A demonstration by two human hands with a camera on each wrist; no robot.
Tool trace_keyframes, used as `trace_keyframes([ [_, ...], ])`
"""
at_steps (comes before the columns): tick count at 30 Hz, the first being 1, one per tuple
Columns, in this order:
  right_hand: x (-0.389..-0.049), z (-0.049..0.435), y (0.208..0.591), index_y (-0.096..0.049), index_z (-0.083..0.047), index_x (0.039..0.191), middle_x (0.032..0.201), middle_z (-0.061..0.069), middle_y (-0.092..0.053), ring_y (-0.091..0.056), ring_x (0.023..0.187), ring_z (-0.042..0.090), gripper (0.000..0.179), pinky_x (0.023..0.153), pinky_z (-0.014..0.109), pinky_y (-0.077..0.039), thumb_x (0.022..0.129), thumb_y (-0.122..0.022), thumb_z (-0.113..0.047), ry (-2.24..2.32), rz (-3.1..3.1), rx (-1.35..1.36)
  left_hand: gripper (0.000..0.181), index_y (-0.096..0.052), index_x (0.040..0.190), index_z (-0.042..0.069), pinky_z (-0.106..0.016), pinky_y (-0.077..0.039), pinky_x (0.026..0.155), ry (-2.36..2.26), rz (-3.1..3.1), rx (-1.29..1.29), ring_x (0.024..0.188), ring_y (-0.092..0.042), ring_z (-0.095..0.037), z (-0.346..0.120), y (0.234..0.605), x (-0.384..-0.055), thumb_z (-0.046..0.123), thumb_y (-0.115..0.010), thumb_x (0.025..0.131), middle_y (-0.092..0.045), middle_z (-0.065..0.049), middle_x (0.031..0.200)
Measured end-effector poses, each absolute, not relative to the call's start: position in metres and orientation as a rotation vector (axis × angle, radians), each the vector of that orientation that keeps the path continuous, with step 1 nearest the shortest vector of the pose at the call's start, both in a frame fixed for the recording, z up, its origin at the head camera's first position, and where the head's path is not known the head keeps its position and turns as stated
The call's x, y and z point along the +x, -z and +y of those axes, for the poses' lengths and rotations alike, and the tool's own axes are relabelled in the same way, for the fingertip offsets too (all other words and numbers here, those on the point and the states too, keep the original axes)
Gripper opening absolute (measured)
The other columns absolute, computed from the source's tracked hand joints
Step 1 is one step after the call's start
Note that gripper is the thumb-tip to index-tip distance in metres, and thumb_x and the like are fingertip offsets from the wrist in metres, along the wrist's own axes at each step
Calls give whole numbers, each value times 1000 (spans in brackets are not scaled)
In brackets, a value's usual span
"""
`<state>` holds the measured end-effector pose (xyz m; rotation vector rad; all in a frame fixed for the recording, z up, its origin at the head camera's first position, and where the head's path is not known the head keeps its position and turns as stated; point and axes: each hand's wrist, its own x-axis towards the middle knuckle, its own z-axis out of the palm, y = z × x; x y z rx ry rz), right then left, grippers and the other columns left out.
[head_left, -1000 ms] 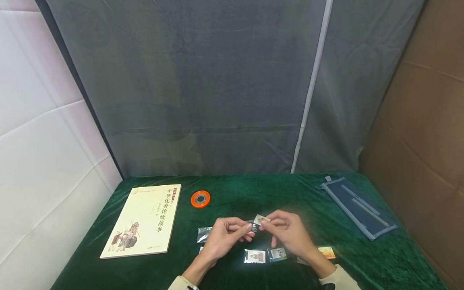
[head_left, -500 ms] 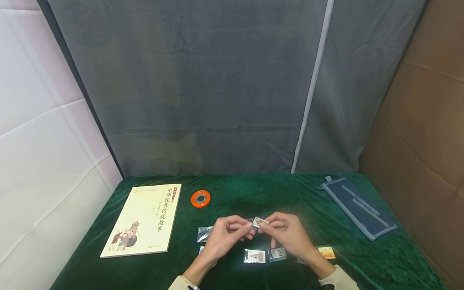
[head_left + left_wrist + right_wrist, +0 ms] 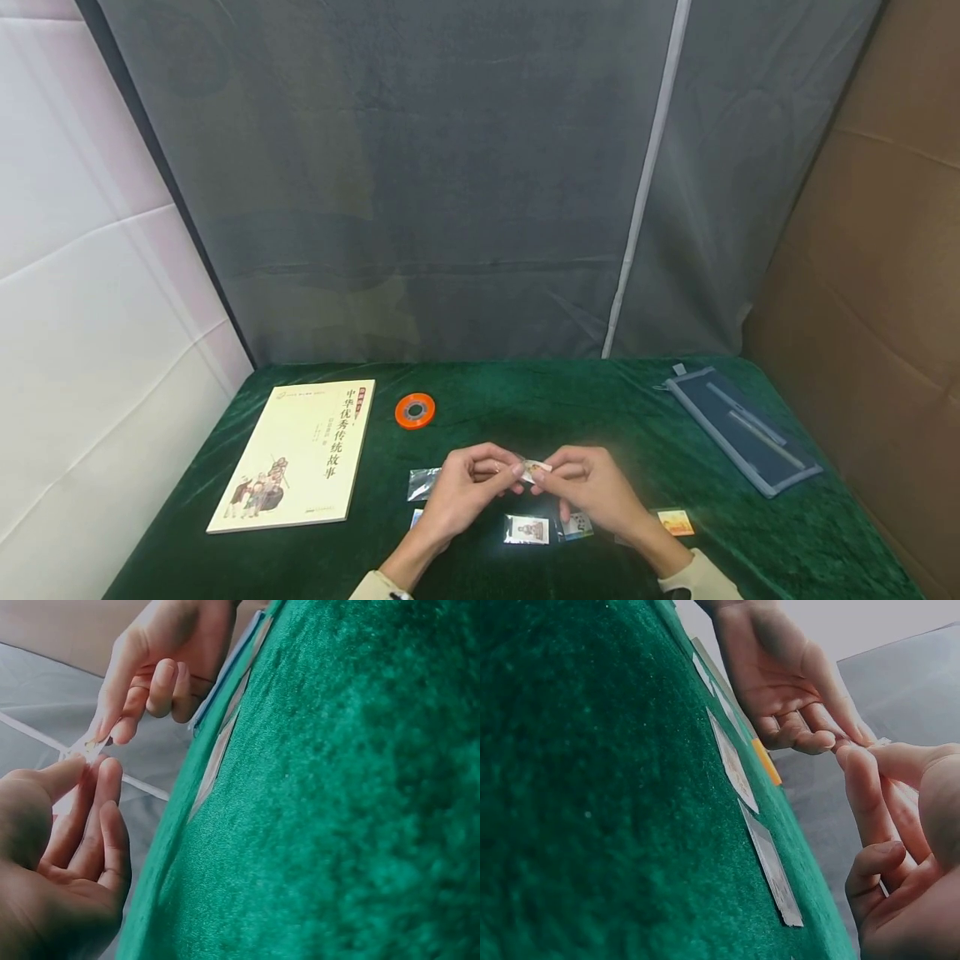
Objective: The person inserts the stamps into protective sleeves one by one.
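Note:
Both hands meet over the green cloth in the head view. My right hand pinches a small postage stamp between thumb and fingers. My left hand holds a small clear plastic sleeve, now mostly hidden behind its fingers and the stamp. The stamp's left edge lies right at the left thumb tip. From the left wrist view, the stamp sits between the two sets of fingertips. In front of the hands lie a sleeved stamp with a grey figure and another with dark marks.
An orange ring-shaped roll lies beyond the hands, with a cream book to the left. Clear plastic sleeves rest beside the left wrist. A yellow-orange stamp is by the right wrist. A blue mesh pouch lies far right.
The right hand has shifted slightly left and down, bringing the stamp to the left fingertips. The stamp now tilts flatter and overlaps the place where the sleeve showed.

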<state>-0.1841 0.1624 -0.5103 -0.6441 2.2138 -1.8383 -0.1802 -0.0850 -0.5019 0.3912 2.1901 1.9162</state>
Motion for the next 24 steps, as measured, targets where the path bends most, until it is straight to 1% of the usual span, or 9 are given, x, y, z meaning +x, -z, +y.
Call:
trace_keyframes([
  [3,-184,163,510,-77,-9,103,96,11,-85,-65,50,10,16,44,25,-48,104,-75,-24,1831,2213,-651,20,-80,112,14,-26,-60,79,-1915,2201,390,89,-81,-22,-85,502,-180,29,-81,100,-85,-10,98],
  [7,-185,163,511,-77,-9,104,96,16,-84,-66,49,12,16,46,29,-52,104,-74,-25,1822,2227,-646,19,-80,111,14,-26,-61,78,-1936,2202,382,86,-81,-20,-84,502,-180,29,-81,99,-85,-10,98],
  [13,-184,163,509,-78,-11,104,96,15,-84,-67,50,15,17,49,30,-54,105,-74,-28,1811,2246,-606,19,-80,111,13,-26,-61,78,-1953,2210,379,86,-81,-19,-84,503,-180,28,-81,99,-85,-11,99],
  [20,-185,163,509,-78,-11,103,96,12,-85,-65,49,13,18,47,27,-52,103,-76,-29,1798,2231,-597,19,-81,111,15,-25,-60,79,-1933,2225,373,86,-81,-18,-84,502,-179,29,-82,99,-85,-10,97],
  [22,-185,163,510,-77,-11,105,96,12,-84,-65,50,12,19,47,27,-51,104,-76,-30,1794,2226,-587,19,-81,110,15,-25,-60,79,-1933,2227,363,85,-81,-18,-84,502,-179,30,-82,99,-85,-11,96],
  [24,-186,164,510,-77,-12,107,97,11,-84,-65,52,13,19,50,28,-53,104,-75,-30,1800,2232,-565,19,-80,110,14,-25,-60,77,-1950,2225,349,84,-81,-19,-84,503,-180,30,-82,98,-84,-13,96],
])
